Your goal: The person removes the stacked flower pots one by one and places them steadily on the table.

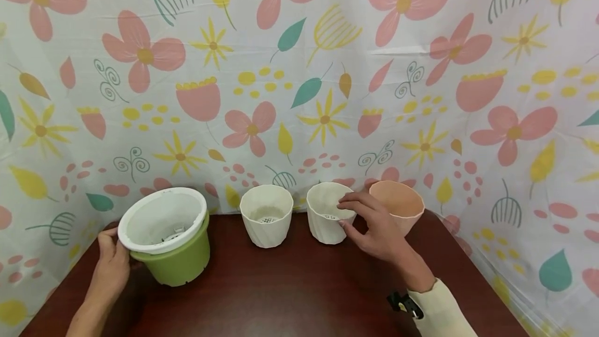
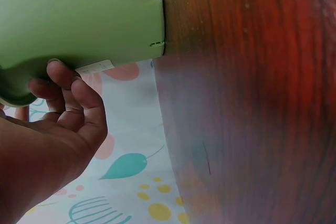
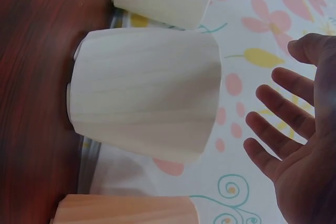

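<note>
At the left side of the table, my left hand grips the rim area of a green flower pot, its curled fingers against the pot's wall in the left wrist view. A larger white pot sits nested inside the green one, its wide rim standing above it. My right hand hovers over the right rim of a small white fluted pot, fingers spread. The right wrist view shows space between those fingers and the pot. Just right of it, partly behind the hand, stands a peach-coloured pot.
Another small white fluted pot stands left of the one under my right hand, with drain holes in its base. All stand on a dark red-brown table, the small ones along its back edge. A flower-printed cloth hangs close behind.
</note>
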`<state>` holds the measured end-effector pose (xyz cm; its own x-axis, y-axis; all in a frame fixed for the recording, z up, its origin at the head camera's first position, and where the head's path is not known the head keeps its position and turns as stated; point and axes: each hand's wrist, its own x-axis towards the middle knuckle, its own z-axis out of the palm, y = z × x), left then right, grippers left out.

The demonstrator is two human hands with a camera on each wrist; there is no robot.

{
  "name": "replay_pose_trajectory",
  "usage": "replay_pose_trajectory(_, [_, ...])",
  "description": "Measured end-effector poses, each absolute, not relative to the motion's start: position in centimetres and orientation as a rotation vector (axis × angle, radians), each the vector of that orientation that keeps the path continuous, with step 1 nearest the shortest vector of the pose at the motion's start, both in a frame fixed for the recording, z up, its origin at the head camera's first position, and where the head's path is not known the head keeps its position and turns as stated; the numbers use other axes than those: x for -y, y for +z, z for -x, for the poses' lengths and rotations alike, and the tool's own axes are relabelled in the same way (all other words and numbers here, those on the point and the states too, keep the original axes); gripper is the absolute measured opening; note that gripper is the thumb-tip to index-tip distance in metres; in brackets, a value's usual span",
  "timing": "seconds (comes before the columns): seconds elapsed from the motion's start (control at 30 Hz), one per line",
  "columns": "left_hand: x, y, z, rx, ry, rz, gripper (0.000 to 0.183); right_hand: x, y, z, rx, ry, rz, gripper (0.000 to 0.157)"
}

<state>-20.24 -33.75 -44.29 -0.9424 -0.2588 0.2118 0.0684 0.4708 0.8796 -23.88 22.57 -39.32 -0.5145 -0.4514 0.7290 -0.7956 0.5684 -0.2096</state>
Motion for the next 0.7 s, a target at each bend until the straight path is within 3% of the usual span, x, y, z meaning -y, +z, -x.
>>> replay_pose_trajectory(0.7, [33.8,-44.1,20.2,2.457,-1.409,-0.157,0.05,-20.7,-39.1,23.9,2.161,0.601,-0.97,0.032])
